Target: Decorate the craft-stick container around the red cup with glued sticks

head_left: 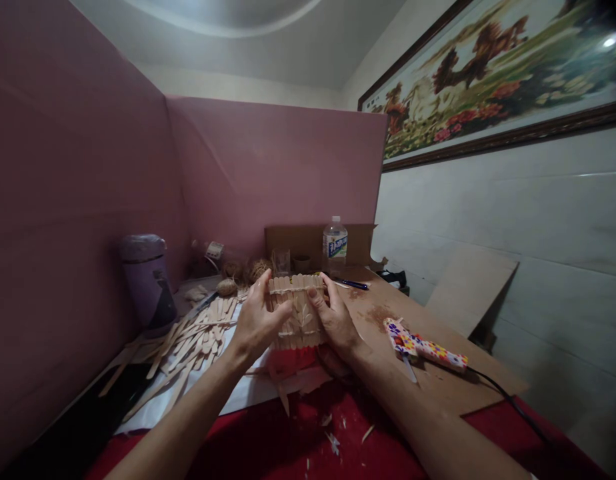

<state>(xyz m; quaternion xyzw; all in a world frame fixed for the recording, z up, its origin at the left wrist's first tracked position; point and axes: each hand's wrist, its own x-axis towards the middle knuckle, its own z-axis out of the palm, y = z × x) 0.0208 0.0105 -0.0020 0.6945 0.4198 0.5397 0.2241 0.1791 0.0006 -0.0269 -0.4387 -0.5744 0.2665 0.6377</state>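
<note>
Both hands hold a small piece made of wooden craft sticks (299, 320) upright in front of me, with cord running across its top and bottom. My left hand (261, 320) grips its left edge, thumb on the front face. On the right edge, my right hand (335, 317) has its thumb near the upper front and its fingers behind. A pale leaf-like decoration shows on the front. The fingertips behind the piece are hidden.
Loose craft sticks (208, 337) lie piled at the left, near a purple container (147, 283). A flowered glue gun (425, 348) with a black cord rests on cardboard at the right. Behind stand a bottle (335, 243), a glass (281, 261) and twine (259, 269). A pen (355, 285) lies beyond my right hand.
</note>
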